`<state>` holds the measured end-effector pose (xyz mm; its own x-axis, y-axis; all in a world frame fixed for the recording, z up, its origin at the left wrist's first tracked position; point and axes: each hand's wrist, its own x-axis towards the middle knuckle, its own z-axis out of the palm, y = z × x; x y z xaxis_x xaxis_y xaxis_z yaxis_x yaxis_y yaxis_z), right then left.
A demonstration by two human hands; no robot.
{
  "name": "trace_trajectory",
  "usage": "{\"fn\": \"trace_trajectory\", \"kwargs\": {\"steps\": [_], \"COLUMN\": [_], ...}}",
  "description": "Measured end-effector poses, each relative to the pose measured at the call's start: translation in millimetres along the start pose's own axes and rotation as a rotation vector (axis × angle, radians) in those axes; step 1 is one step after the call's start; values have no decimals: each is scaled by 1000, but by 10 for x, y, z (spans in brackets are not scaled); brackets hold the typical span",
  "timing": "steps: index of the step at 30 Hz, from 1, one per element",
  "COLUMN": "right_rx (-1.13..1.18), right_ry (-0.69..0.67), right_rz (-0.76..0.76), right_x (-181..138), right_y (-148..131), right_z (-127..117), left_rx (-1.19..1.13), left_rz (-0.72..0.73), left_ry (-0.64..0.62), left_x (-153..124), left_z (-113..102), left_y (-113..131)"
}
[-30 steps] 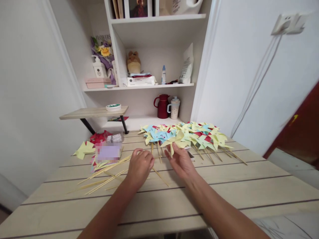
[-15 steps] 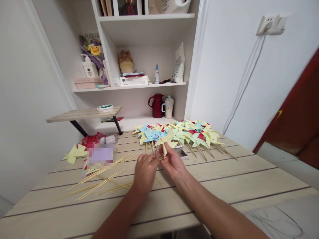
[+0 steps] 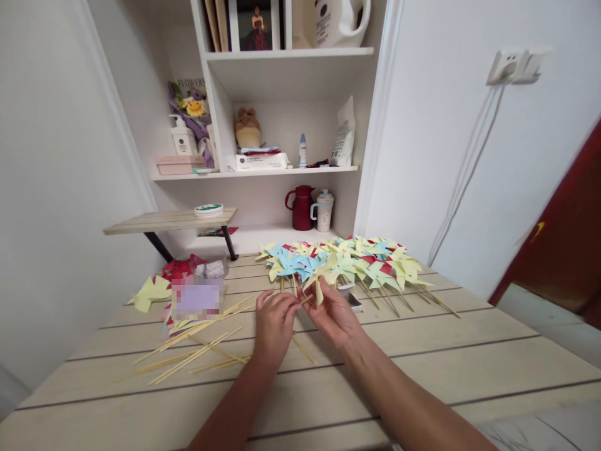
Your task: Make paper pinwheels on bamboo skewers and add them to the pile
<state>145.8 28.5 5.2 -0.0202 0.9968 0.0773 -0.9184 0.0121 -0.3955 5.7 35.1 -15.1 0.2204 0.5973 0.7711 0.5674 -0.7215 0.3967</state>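
My right hand [image 3: 339,318] grips a pale yellow paper pinwheel [image 3: 321,282], its blades standing up above the fingers. Close beside it, my left hand [image 3: 276,321] is closed, fingertips pinched on a thin wooden stick [image 3: 306,300] whose end reaches toward the right hand. Whether the stick touches the pinwheel is hidden by the fingers. Just behind the hands lie many finished pinwheels [image 3: 375,274] in yellow, blue, green and red on sticks. Loose wooden sticks [image 3: 197,352] are spread to the left of my left hand.
Further left are a yellow paper pinwheel shape [image 3: 149,294], red paper pieces [image 3: 181,268], a clear plastic box [image 3: 211,269] and a blurred purple stack [image 3: 197,299]. A small open box [image 3: 353,302] lies behind my right hand. A raised wooden stand [image 3: 173,220] and white shelves [image 3: 291,56] rise behind.
The view has tilted up and shifted slightly left. The stick between the hands shows more clearly and the pinwheel is turned a little; both hands keep their hold.
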Motion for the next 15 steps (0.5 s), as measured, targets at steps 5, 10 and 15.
{"fn": "trace_trajectory", "kwargs": {"steps": [5, 10, 15], "right_rx": [-147, -504, -1036], "right_ry": [-55, -106, -349], "right_rz": [-129, -366, -569], "right_x": [-60, -147, -274], "right_y": [-136, -218, -221], "right_z": [49, 52, 100], "left_rx": [-179, -445, -735], "left_rz": [-130, -429, -665], "left_ry": [185, 178, 115], "left_x": [14, 10, 19], "left_z": [-68, -131, -185], "left_y": [33, 88, 127]}}
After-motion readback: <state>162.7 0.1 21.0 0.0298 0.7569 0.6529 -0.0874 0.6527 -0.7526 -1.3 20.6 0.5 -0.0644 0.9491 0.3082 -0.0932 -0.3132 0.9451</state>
